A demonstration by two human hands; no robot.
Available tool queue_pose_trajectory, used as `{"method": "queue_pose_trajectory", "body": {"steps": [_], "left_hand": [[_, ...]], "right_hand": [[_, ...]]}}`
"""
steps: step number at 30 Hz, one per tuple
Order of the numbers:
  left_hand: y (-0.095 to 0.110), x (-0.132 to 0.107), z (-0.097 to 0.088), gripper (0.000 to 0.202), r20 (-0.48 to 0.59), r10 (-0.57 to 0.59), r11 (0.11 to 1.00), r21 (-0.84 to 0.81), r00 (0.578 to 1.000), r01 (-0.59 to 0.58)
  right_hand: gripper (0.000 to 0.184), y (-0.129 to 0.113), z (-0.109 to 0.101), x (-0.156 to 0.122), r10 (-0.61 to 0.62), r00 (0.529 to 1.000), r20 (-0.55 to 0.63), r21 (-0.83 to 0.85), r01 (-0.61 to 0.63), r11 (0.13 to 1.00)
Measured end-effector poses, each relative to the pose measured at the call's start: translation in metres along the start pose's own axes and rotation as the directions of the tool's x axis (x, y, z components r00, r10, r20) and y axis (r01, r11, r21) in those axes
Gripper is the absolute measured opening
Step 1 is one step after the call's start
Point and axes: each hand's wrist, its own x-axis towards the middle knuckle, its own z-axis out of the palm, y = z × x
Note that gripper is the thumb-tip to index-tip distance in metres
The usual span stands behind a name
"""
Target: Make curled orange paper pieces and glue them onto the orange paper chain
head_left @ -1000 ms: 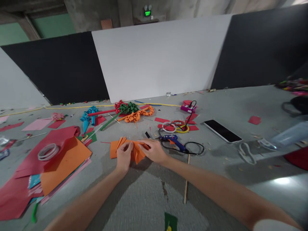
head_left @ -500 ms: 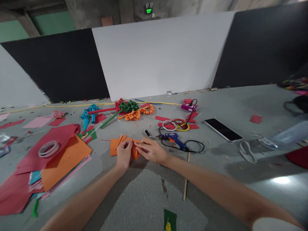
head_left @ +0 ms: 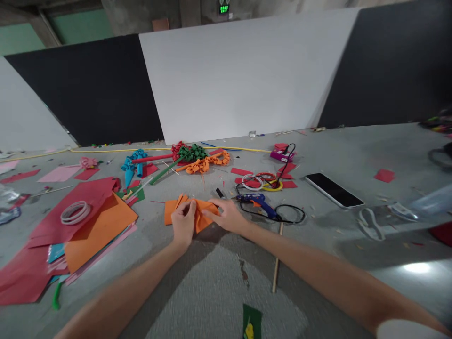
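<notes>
Folded orange paper (head_left: 205,222) is between my two hands, just above the grey floor. My left hand (head_left: 183,221) pinches it near its middle, thumb and fingertips together. On the right side of the same paper, my right hand (head_left: 229,215) grips the edge between thumb and fingers. More orange paper (head_left: 170,215) with thin strips lies behind and left of my left hand. Just right of my right hand rests a blue glue gun (head_left: 259,202) with an orange trigger and a black cord.
A phone (head_left: 334,190) lies to the right. Red and orange sheets (head_left: 102,230) with white tape rolls (head_left: 75,213) are at left. Paper-strip flowers (head_left: 192,153) and a purple power strip (head_left: 281,154) lie further back. A thin stick (head_left: 277,263) lies beneath my right forearm.
My right hand has shifted slightly right and spread the orange paper wider. My left hand keeps its pinch. The whole view has shifted a little.
</notes>
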Motion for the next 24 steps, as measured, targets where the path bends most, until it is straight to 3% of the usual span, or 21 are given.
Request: {"method": "queue_pose_trajectory", "body": {"steps": [7,11,17,24], "left_hand": [[0.004,-0.002,0.004,0.034,0.138,-0.040,0.991,-0.123,0.990,0.057],[-0.002,0.001,0.004,0.038,0.144,-0.092,0.975,-0.187,0.985,0.118],[-0.004,0.002,0.004,0.040,0.165,-0.087,0.970,-0.212,0.982,0.121],[0.005,0.000,0.005,0.041,0.220,-0.083,0.968,-0.213,0.972,0.131]], "right_hand": [[0.027,0.002,-0.001,0.003,0.110,0.981,-0.158,0.195,-0.078,0.978],[0.026,0.000,-0.002,0.003,-0.001,0.982,-0.187,0.149,0.029,0.988],[0.025,0.004,0.001,0.000,-0.192,0.967,-0.168,0.035,0.200,0.979],[0.027,0.005,0.005,-0.005,-0.229,0.955,-0.186,-0.019,0.230,0.973]]}}
